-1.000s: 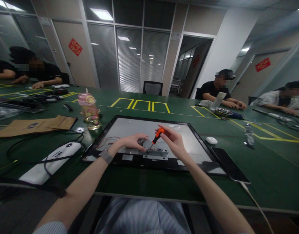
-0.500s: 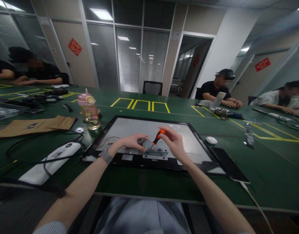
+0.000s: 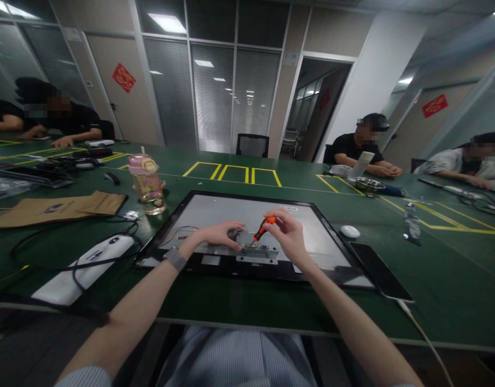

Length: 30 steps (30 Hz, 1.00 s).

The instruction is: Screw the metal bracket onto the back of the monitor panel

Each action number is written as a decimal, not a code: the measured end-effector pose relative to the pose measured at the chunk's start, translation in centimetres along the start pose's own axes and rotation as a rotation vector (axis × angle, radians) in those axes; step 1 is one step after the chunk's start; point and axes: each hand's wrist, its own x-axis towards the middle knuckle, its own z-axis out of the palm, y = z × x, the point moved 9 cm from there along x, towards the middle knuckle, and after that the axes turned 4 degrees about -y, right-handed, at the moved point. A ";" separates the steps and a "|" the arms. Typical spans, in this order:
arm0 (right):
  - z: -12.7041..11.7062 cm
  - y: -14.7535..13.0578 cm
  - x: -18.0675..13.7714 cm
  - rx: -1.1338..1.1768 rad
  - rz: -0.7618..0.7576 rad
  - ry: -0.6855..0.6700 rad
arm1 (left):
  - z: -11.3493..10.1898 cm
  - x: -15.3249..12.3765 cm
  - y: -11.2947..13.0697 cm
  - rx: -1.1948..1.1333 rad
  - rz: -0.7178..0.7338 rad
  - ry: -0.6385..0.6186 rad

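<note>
A black-framed flat display panel (image 3: pixel 207 209) lies on the green table, its pale back facing up. Near its front edge sits a metal bracket (image 3: pixel 257 255) with small connectors and what looks like a circuit board. My left hand (image 3: pixel 219 235) grips the bracket's left end, thumb in front and fingers behind, partly hiding a dark part there. In my right hand (image 3: pixel 287 232) is an orange-and-black screwdriver (image 3: pixel 264 228), pinched by its handle. The screwdriver leans, its tip pointing down and left into the bracket; the exact contact spot is too small to make out.
Left of the panel are a pink-lidded drink bottle (image 3: pixel 146 185), a brown paper envelope (image 3: pixel 62 208) and a white power bank (image 3: pixel 86 269) with black cables. On the right lie a white mouse-like case (image 3: pixel 350 231) and a phone (image 3: pixel 380 271) with a cable. Several people sit farther off.
The screwdriver handle leans slightly more to the right, and my right-hand fingers have shifted around it. My left hand stays in place. A person at far left has moved a hand.
</note>
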 end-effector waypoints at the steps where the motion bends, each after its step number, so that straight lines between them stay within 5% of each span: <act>1: 0.0 0.0 0.0 0.019 0.003 -0.002 | 0.0 0.0 0.0 -0.001 0.002 -0.001; 19: 1.4 1.9 -0.1 0.314 0.152 -0.116 | 0.1 0.4 -0.9 -0.031 0.040 0.016; 30: 1.1 0.2 0.2 0.102 0.066 -0.145 | 0.2 0.6 -1.1 -0.003 0.035 0.009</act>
